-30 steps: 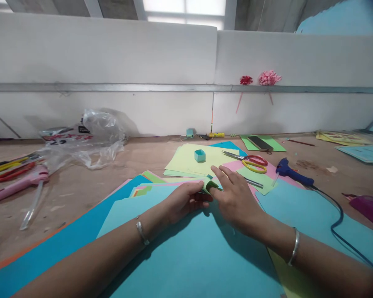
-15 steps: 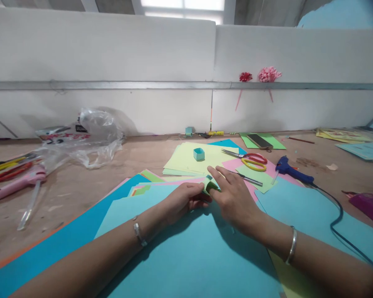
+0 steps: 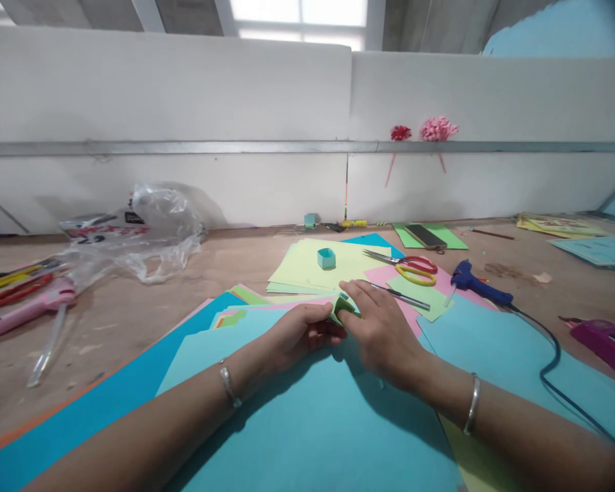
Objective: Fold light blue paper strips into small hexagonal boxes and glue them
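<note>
My left hand [image 3: 300, 335] and my right hand [image 3: 384, 335] meet over a large light-blue paper sheet [image 3: 312, 424], and both pinch a small folded green paper piece [image 3: 341, 309]. Most of that piece is hidden by my fingers. My right index finger lies stretched along its top. Each wrist carries a silver bangle. Just beyond my hands lies a stack of pale yellow-green sheets [image 3: 307, 270] with a small teal paper box [image 3: 326, 257] on top.
Scissors with red and yellow handles [image 3: 413, 268] and a blue glue gun [image 3: 474, 287] with a black cord lie to the right. A clear plastic bag [image 3: 143, 229] and pink and yellow tools [image 3: 25, 304] sit left. A phone [image 3: 426, 235] rests on green paper by the white wall.
My hands and the green piece have shifted slightly left and away from me. My right fingers have curled closer over the piece.
</note>
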`<state>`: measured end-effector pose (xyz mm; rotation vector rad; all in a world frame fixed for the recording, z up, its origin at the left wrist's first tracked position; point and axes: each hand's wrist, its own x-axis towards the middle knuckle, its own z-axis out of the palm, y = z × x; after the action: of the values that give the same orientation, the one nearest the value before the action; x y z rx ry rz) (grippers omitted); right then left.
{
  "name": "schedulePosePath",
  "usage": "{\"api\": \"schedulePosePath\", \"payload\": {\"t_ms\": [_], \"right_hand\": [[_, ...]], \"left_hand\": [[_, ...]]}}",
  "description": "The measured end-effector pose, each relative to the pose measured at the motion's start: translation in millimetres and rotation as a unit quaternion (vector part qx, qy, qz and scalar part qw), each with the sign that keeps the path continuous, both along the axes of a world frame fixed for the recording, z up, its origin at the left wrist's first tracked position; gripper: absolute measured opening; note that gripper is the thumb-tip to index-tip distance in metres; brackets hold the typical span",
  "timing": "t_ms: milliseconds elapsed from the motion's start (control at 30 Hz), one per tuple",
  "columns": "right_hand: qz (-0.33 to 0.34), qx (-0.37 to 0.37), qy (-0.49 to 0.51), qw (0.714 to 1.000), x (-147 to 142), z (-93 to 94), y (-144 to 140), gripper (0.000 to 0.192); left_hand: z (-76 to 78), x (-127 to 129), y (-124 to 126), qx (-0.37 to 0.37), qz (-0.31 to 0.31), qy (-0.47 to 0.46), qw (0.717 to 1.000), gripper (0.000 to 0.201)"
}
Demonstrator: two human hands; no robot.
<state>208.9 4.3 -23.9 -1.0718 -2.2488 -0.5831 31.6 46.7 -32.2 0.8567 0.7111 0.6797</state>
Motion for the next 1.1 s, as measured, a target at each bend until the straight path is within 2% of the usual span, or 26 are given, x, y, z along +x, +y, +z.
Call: {"api": "schedulePosePath", "payload": {"t_ms": [233,433,700,1100], "right_hand": [[0.054,0.009,0.056,0.997,7.8,6.1,3.1,0.029],[0.044,0.019,0.036,0.998,10.2,0.7,9.8,0.024],[0.051,0.020,-0.008,0.998,11.7,1.7,10.1,0.020],[0.040,0.047,-0.023,0.998,10.1,4.8,8.0,0.022]], "left_hand": [[4.8,0.1,1.3,-0.028,-0.001,-0.025,0.999,0.015],[8.3,0.4,0.5,-0.046,-0.012,-0.016,0.999,0.017],[11.2,0.5,-0.3,-0.088,0.011,-0.005,0.996,0.010],[5.2,-2.7,2.6,-0.067,-0.005,-0.019,0.998,0.016]]}}
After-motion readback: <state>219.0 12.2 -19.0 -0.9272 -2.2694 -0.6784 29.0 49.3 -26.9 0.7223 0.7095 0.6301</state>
